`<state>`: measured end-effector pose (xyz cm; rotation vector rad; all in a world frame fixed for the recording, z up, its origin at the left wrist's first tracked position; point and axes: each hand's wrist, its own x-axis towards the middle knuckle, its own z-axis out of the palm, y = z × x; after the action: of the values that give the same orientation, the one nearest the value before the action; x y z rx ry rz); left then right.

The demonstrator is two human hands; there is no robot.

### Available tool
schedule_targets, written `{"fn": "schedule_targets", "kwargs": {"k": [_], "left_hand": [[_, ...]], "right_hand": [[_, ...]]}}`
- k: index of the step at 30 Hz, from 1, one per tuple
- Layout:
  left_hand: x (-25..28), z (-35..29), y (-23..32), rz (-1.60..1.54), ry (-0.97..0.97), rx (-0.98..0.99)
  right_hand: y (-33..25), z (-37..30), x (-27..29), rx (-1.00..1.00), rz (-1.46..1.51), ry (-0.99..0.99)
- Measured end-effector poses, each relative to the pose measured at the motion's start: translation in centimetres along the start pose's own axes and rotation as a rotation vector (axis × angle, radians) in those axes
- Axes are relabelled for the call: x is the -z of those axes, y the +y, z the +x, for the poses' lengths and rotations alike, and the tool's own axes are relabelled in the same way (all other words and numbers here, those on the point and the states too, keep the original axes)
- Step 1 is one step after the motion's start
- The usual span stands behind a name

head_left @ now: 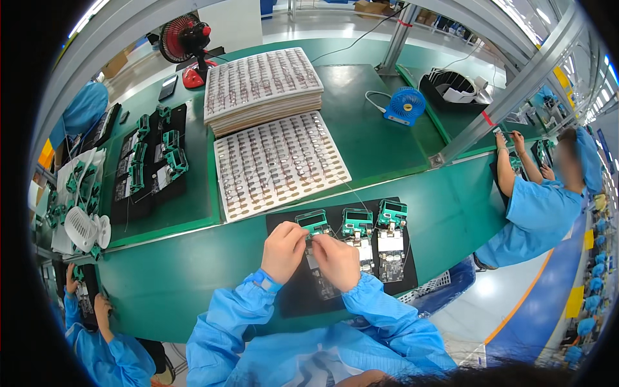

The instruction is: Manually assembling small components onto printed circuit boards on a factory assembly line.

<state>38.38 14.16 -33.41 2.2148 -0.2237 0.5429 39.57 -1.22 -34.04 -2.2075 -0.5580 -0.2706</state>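
Observation:
My left hand (284,250) and my right hand (336,260) meet over a black mat (290,303) on the green bench. Both pinch at the leftmost of three green fixtures (312,222), which holds a circuit board; what lies between the fingertips is too small to make out. Two more green fixtures with boards (356,222) (392,214) stand side by side to the right on the same mat. Both forearms wear blue sleeves, with a blue band on the left wrist.
A white tray of small parts (280,164) lies beyond the mat, with a stack of such trays (261,84) behind it. A black mat with more fixtures (151,161) is at left. A blue fan (405,105), a red fan (187,42), and seated co-workers at right and lower left.

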Motion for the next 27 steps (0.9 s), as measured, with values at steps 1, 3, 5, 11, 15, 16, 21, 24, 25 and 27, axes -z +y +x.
{"fn": "schedule_targets", "kwargs": {"k": [1,3,5,11,15,16,21,24,25,27], "left_hand": [[0.0,0.1,0.0,0.040,-0.021,-0.045],[-0.2,0.0,0.1,0.079,-0.030,-0.070],[-0.3,-0.2,0.2,0.115,-0.041,-0.100],[0.0,-1.4,-0.7,0.262,-0.093,-0.150],[0.5,-1.9,-1.0,0.478,-0.148,-0.263],[0.6,-1.7,-1.0,0.476,-0.146,-0.268],[1.2,-1.3,-0.6,0.451,-0.119,-0.256],[1.2,-1.5,-1.0,0.412,-0.102,-0.249],[1.2,-1.4,-1.2,0.368,-0.095,-0.267],[1.2,-1.3,-1.7,0.356,-0.100,-0.305]], "right_hand": [[0.0,0.0,0.0,-0.003,-0.007,-0.005],[0.2,0.0,0.0,-0.008,-0.019,-0.006],[0.5,0.0,0.0,0.020,-0.019,-0.001],[2.6,0.4,5.1,-0.047,-0.102,0.281],[6.4,0.8,8.1,-0.069,-0.461,0.400],[6.8,1.0,8.3,-0.069,-0.496,0.387],[7.2,1.9,7.5,-0.060,-0.644,0.311],[7.7,2.5,6.6,-0.043,-0.786,0.247],[7.9,2.7,6.6,-0.032,-0.856,0.226],[8.1,3.2,6.8,-0.018,-0.834,0.244]]}}
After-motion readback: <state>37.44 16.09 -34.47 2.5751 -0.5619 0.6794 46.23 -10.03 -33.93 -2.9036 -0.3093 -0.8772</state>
